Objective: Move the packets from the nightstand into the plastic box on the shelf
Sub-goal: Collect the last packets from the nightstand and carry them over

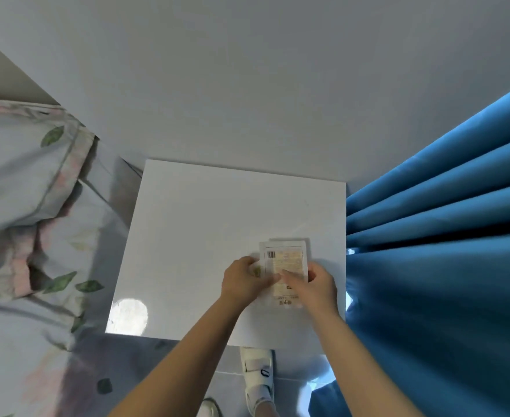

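**Both Hands Gathering the Packets on the Nightstand**

Gripping from two sides, the left hand (241,278) and the right hand (315,285) close on the packets (284,263), a flat stack of at least two clear sleeves with printed labels. Left-hand fingers curl at the stack's left edge; right-hand fingers lie across the top face, with the thumb side at the right edge. Whether the stack is already clear of the surface cannot be told.

The wall (247,70) fills the upper view. A blue curtain (443,236) hangs to the right, and floral bedding (31,206) lies to the left. The white nightstand (202,236) sits between them, with the packets near its front right corner. The plastic box and shelf are not in view.

Likely faults:
- Slick sleeves may slide apart if pinch pressure is uneven, dropping the lower packet.
- The glossy top gives little edge access, so a finger may fail to get beneath the bottom sleeve.

The stack lies directly between both hands, extending past the fingertips toward the wall.
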`<action>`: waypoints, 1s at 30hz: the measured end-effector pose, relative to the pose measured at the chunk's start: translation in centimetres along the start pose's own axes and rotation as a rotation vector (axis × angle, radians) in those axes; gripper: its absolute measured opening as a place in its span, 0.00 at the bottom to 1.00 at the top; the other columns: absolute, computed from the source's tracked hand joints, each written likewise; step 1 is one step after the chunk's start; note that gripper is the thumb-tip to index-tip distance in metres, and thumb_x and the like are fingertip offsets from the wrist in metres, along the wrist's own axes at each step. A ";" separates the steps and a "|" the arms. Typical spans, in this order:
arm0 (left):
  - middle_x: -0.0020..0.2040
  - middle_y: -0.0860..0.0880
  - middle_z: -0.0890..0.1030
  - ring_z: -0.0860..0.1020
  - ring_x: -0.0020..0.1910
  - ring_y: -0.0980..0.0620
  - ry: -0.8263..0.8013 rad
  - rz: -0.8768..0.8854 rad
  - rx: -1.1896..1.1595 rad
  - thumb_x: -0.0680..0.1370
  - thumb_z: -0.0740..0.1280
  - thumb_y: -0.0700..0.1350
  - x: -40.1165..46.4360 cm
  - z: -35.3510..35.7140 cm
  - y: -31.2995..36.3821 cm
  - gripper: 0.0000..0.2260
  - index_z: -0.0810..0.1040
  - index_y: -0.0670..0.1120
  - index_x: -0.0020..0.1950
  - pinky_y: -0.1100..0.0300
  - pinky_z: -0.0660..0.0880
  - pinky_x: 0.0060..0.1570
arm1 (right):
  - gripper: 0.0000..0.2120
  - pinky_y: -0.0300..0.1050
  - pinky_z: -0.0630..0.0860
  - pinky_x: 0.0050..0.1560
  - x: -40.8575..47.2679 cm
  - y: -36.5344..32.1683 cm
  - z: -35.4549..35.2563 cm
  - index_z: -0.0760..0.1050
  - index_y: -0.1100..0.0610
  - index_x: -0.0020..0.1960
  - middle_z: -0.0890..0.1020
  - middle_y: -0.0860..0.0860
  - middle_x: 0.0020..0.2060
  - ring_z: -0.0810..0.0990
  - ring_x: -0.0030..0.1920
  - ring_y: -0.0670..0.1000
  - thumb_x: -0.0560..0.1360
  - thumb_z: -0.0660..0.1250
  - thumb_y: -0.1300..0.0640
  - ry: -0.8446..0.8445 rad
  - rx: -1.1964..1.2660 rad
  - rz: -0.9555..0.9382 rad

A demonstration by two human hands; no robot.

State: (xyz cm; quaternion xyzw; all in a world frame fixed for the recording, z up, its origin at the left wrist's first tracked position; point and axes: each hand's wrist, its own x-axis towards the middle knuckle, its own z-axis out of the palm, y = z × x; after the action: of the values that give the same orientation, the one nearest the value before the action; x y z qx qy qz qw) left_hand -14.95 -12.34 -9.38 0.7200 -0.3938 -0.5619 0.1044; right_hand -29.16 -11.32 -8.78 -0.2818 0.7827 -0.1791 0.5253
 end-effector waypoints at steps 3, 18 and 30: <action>0.44 0.49 0.86 0.84 0.42 0.49 -0.068 -0.053 -0.249 0.68 0.75 0.56 -2.1 -1.6 -0.9 0.16 0.84 0.48 0.50 0.52 0.82 0.44 | 0.11 0.40 0.80 0.38 -1.9 -1.2 -0.2 0.79 0.54 0.51 0.85 0.50 0.45 0.85 0.43 0.48 0.70 0.75 0.59 -0.115 0.182 -0.008; 0.46 0.41 0.86 0.84 0.47 0.40 0.600 0.060 -1.093 0.72 0.72 0.39 -27.1 -15.4 -4.1 0.07 0.84 0.41 0.50 0.46 0.79 0.51 | 0.24 0.53 0.83 0.45 -24.4 -13.0 7.8 0.76 0.50 0.59 0.86 0.51 0.46 0.86 0.45 0.52 0.66 0.78 0.62 -0.720 -0.005 -0.335; 0.35 0.47 0.86 0.84 0.35 0.49 1.304 -0.015 -1.244 0.66 0.77 0.44 -66.5 -12.3 -17.3 0.09 0.84 0.43 0.45 0.64 0.78 0.34 | 0.31 0.57 0.80 0.55 -61.8 -1.7 8.9 0.81 0.64 0.52 0.86 0.60 0.45 0.85 0.48 0.59 0.55 0.84 0.50 -1.309 -0.357 -0.398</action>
State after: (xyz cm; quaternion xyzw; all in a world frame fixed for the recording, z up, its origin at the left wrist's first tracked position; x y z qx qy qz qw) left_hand -0.13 41.14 32.97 0.7118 0.1236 -0.1539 0.6741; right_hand -2.66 26.44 33.37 -0.5513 0.2570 0.0654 0.7910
